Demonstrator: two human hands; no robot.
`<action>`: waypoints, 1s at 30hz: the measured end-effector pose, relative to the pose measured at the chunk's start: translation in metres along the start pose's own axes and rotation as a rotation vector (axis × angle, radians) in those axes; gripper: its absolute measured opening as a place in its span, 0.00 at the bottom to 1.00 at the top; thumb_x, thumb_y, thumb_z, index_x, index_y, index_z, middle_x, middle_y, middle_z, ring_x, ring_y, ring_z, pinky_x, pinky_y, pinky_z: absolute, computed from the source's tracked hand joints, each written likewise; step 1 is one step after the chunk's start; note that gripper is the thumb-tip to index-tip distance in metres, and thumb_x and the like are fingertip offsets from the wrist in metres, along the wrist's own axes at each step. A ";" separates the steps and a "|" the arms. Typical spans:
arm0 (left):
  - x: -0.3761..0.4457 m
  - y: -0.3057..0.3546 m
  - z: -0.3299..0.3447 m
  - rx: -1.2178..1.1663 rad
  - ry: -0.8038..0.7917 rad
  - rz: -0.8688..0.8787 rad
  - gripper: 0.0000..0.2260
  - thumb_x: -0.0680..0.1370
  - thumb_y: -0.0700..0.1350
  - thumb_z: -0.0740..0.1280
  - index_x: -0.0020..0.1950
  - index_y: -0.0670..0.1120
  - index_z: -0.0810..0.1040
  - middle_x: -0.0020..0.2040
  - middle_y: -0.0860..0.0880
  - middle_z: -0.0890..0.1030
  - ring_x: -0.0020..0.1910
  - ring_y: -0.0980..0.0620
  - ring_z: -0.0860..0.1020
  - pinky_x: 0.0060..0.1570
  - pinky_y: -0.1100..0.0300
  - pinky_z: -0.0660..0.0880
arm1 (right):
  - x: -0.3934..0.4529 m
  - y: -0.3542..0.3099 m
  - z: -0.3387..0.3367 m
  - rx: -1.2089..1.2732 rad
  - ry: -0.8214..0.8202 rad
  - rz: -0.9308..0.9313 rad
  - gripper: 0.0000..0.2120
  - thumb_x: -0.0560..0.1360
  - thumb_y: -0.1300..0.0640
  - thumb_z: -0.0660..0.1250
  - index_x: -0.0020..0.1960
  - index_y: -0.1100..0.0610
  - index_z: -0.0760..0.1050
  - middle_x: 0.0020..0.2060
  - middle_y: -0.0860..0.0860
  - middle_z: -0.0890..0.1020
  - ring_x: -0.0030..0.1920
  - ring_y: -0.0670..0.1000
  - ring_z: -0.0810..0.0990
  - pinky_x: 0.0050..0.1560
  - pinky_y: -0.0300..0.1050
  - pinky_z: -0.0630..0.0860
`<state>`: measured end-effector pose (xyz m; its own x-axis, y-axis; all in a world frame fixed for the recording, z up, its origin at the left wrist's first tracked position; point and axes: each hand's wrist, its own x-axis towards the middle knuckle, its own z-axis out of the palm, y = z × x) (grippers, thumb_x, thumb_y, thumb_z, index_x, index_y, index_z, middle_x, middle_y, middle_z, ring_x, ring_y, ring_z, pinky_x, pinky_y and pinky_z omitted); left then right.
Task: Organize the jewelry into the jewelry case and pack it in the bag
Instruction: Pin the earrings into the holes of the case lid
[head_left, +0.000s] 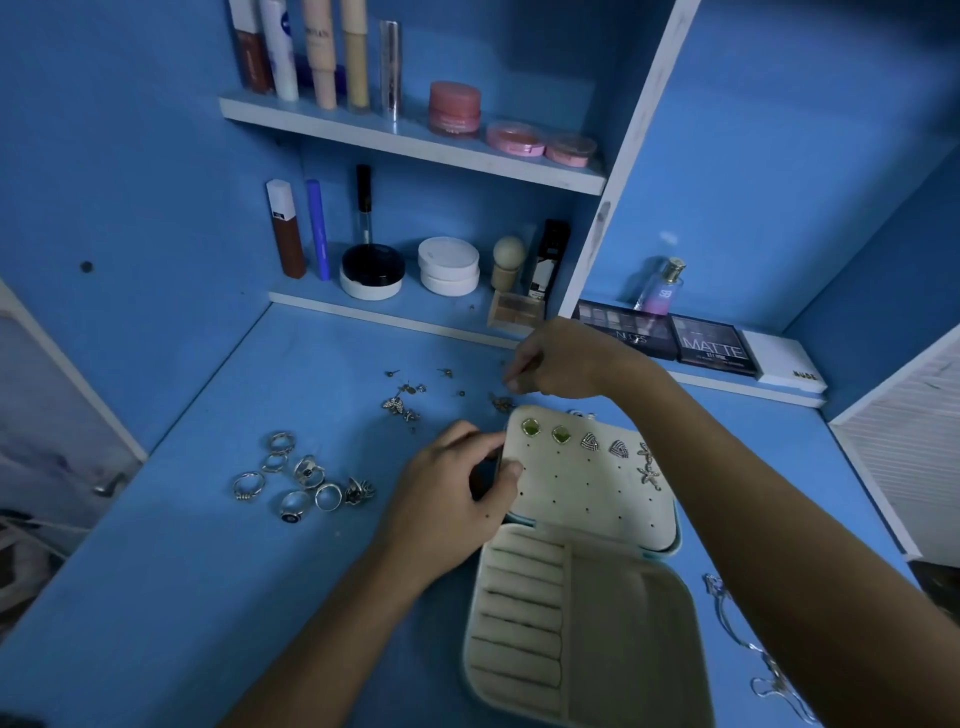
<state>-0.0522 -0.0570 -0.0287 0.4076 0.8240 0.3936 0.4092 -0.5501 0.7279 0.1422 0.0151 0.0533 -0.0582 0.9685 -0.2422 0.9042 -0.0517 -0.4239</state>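
1. Right now the step looks like earring work: the open cream velvet jewelry case (582, 571) lies on the blue desk (208, 571), its perforated earring panel (587, 493) raised at the far end and the ring-roll tray nearest the person.
2. Holding matters first. The left hand (457, 499) grips the panel's left edge, thumb on the front face and fingers curled behind; I'd keep that grip firm so the panel doesn't flex when a post is pushed through.
3. The right hand (561, 364) hovers just beyond the case with fingertips drawn together, seemingly pinching something tiny; what it holds is too small for me to tell.
4. Six earrings already fill the top row: two green studs (545, 431), two silver fan-shaped ones and a starfish pair (648, 465). The next pair would sit best in the empty second row.
5. Loose small earrings and backs (410, 397) lie scattered near the far edge of the case, so pairs should be matched before seating.
6. Silver rings (301, 480) wait in a cluster to the left, and a thin silver chain (763, 660) lies to the right, all unpacked. I see no bag.
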 end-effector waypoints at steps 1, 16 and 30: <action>0.000 0.000 0.000 0.003 -0.001 0.000 0.09 0.76 0.52 0.66 0.53 0.52 0.82 0.42 0.56 0.75 0.38 0.56 0.76 0.36 0.61 0.74 | -0.001 0.003 0.000 -0.002 0.013 0.013 0.04 0.74 0.59 0.73 0.48 0.52 0.86 0.37 0.36 0.80 0.38 0.36 0.77 0.40 0.31 0.71; 0.000 0.000 0.000 0.029 -0.028 -0.001 0.12 0.76 0.54 0.65 0.54 0.50 0.82 0.44 0.57 0.74 0.40 0.58 0.76 0.38 0.64 0.72 | -0.001 0.003 0.011 0.000 -0.041 -0.001 0.08 0.72 0.52 0.77 0.52 0.46 0.86 0.37 0.36 0.78 0.40 0.38 0.77 0.41 0.30 0.71; 0.001 -0.001 -0.001 0.029 -0.038 -0.009 0.13 0.77 0.54 0.65 0.55 0.50 0.82 0.44 0.58 0.74 0.40 0.59 0.75 0.37 0.70 0.69 | 0.011 0.002 0.019 -0.038 0.048 -0.101 0.06 0.77 0.59 0.72 0.53 0.56 0.85 0.46 0.47 0.83 0.45 0.42 0.77 0.42 0.26 0.69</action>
<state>-0.0529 -0.0560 -0.0285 0.4348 0.8232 0.3650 0.4358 -0.5471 0.7147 0.1353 0.0209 0.0333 -0.1300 0.9789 -0.1578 0.9101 0.0547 -0.4108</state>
